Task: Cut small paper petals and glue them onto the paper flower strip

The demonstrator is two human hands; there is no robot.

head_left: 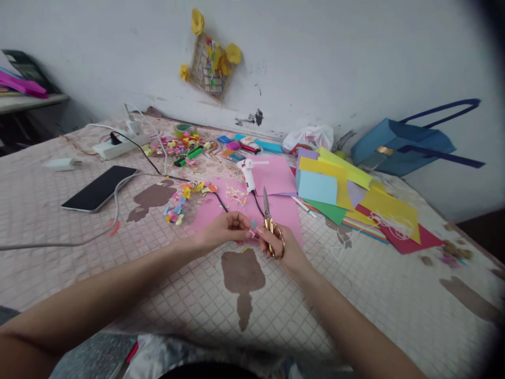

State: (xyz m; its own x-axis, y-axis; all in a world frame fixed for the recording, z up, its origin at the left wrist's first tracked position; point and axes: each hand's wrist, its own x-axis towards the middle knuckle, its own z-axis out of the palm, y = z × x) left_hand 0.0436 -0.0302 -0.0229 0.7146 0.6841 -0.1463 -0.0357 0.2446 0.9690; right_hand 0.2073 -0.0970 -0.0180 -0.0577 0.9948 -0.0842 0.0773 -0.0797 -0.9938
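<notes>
My right hand (283, 246) is closed around gold-handled scissors (270, 221), whose blades point away from me. Its fingertips meet those of my left hand (231, 229), which pinches a small pink paper piece (252, 233). A bit of light blue paper (253, 224) shows at the fingertips too. Beyond the hands, a white glue gun (247, 176) rests on pink paper sheets (221, 196), its black cord running toward my hands. To the left lies a curved strand of small colourful paper flowers (182, 202).
A phone (98, 188), a power strip (120, 146) and cables occupy the left. Behind are more paper flowers (177, 143), a green cutter (193, 154) and tape (184, 130). Coloured paper sheets (394, 210), white string (390, 225) and a blue bag (400, 147) are on the right.
</notes>
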